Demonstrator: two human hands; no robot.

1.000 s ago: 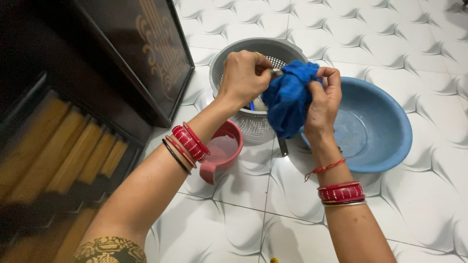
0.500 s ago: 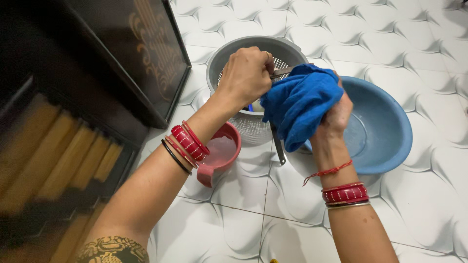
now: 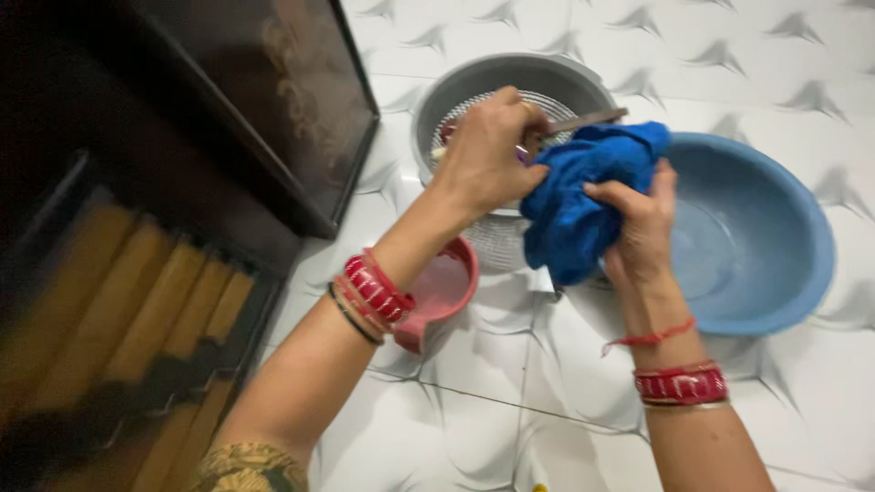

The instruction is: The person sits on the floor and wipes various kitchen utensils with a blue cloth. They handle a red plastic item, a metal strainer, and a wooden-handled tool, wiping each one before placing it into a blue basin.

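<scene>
Left hand: clenched on a metal utensil, its end sticking out over the colander.
Right hand: grasping the blue cloth, bunched against the utensil.
Cloth: held above the floor, between colander and basin.
Edges: colander, basin and red mug stand close together; the mug sits just under the left wrist.
Open room: bare floor in front of the arms.
Left side: a dark cabinet stands close to the colander.
Floor: white tiles with an embossed pattern.
</scene>
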